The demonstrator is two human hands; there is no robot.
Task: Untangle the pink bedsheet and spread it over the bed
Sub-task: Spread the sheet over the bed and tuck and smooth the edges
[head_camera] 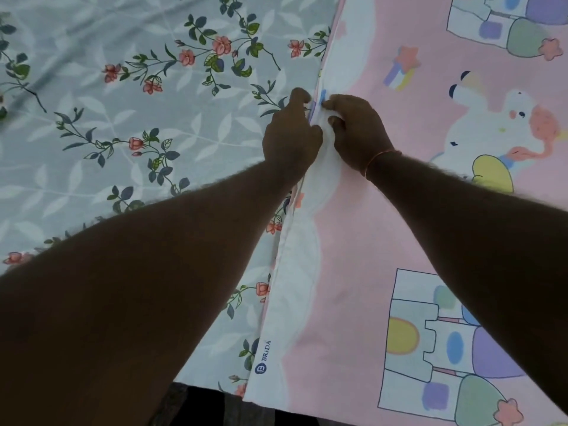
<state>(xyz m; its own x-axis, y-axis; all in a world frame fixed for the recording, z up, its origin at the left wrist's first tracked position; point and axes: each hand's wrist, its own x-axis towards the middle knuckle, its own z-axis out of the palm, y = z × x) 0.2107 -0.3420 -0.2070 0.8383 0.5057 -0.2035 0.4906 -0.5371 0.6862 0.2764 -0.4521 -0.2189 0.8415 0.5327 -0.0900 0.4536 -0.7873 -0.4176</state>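
The pink bedsheet (399, 229), printed with castles and cartoon animals, lies flat over the right half of the bed. Its white-bordered left edge runs from the top centre down to the near edge of the bed. My left hand (290, 138) and my right hand (356, 130) meet at that edge, side by side. Both pinch a small bunch of the white border cloth between curled fingers and thumb. A thin orange band circles my right wrist.
The bed's left half shows a grey-green sheet (123, 118) with leaf and red flower prints, slightly wrinkled at the far left. A dark gap (233, 410) lies beyond the near edge of the bed at the bottom.
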